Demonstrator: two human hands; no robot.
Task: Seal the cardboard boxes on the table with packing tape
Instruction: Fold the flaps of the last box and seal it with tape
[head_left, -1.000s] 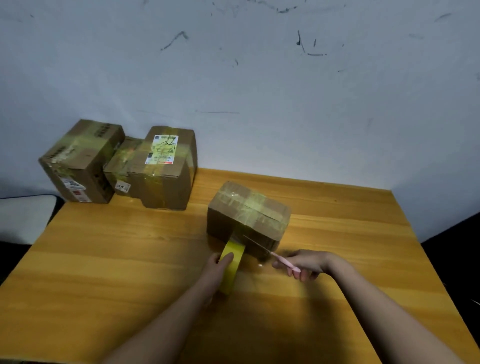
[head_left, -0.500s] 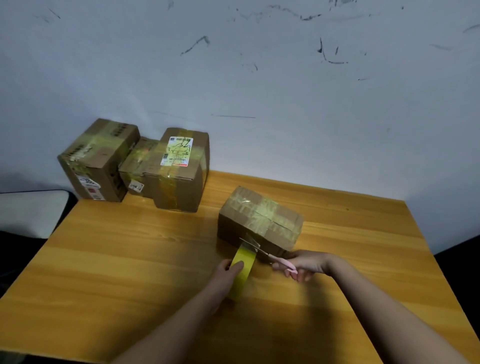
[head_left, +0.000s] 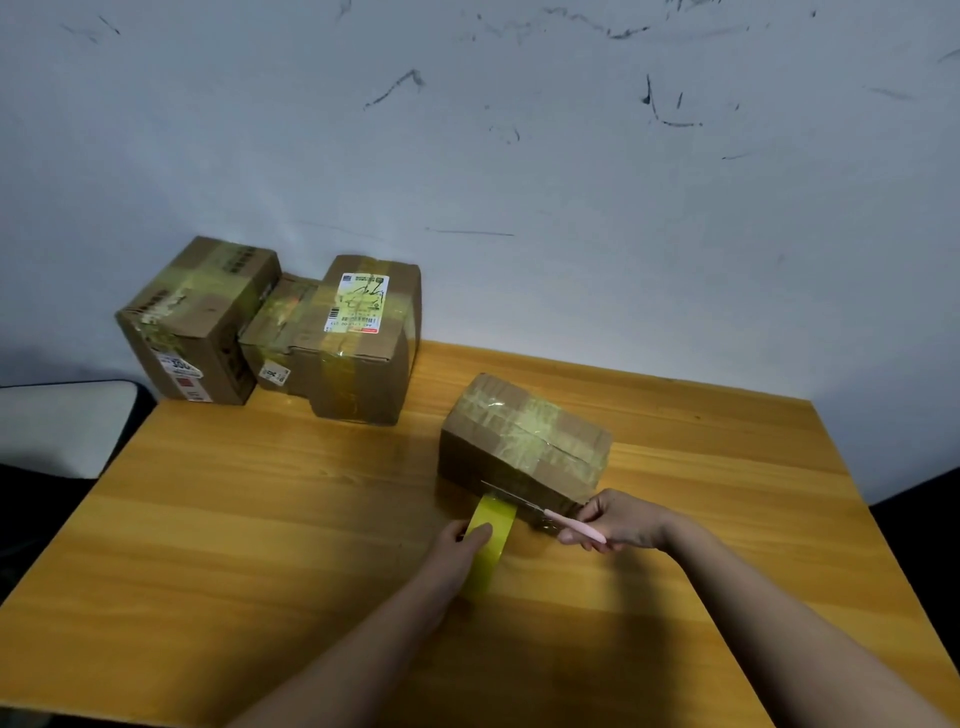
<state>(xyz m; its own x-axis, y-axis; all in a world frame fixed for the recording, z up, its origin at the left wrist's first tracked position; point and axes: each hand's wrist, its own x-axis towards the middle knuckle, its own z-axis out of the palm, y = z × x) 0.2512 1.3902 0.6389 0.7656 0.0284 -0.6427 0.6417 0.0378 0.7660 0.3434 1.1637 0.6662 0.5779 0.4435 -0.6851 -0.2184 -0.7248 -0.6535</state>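
Scissors at the tape, near side of the box

Cardboard box (head_left: 524, 441), crossed with glossy yellowish tape, sits right of centre on the grained wooden bench (head_left: 260, 519). The left hand (head_left: 457, 551) grips the yellow tape roll (head_left: 488, 540) at its near face; the right hand (head_left: 618, 519) holds pink-handled scissors (head_left: 540, 512), blades now across the strip, closer than before. Three taped boxes (head_left: 270, 327) crowd the far-left corner; open wood lies left and near.

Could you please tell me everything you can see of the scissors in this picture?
The scissors have pale pink handles and thin metal blades. The right hand grips the handles. The blades point left along the lower near face of the nearest cardboard box, at the strip of tape running from the yellow tape roll, which the left hand holds. How far the blades are open is unclear.
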